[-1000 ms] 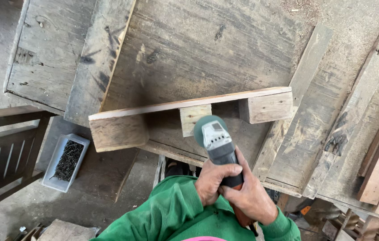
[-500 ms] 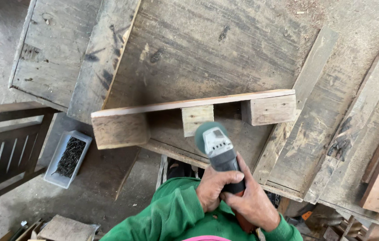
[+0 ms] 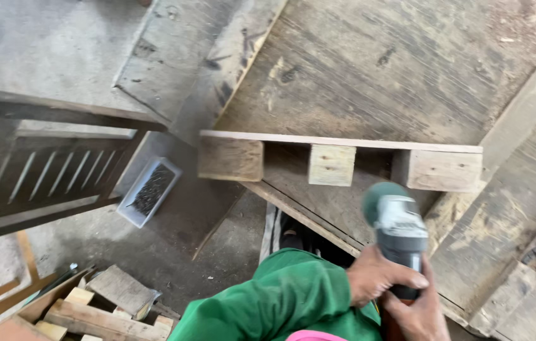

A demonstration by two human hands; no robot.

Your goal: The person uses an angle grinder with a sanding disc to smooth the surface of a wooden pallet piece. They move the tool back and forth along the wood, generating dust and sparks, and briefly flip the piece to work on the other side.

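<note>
Head view is showing me both hands at the lower right of the frame: the left hand point(image 3: 378, 278) is wrapping its fingers closed around the body of the green and grey power tool point(image 3: 397, 230), and the right hand point(image 3: 416, 312) is closing around the grip just below it, partly cut off by the bottom edge. Both wrists are angling up and away from the green sleeve point(image 3: 280, 297), pointing the tool's head toward the wooden pallet piece point(image 3: 340, 158) lying on the big worn board point(image 3: 394, 63) just beyond. I am judging that the head could skid off the middle block point(image 3: 331, 165) if the tool is tilting, since the grip is bunching low on the body. Farther off, at left centre, the white tray of dark nails point(image 3: 149, 191) is sitting near the board's edge, well apart from the hands, beside the dark slatted frame point(image 3: 47, 170).
</note>
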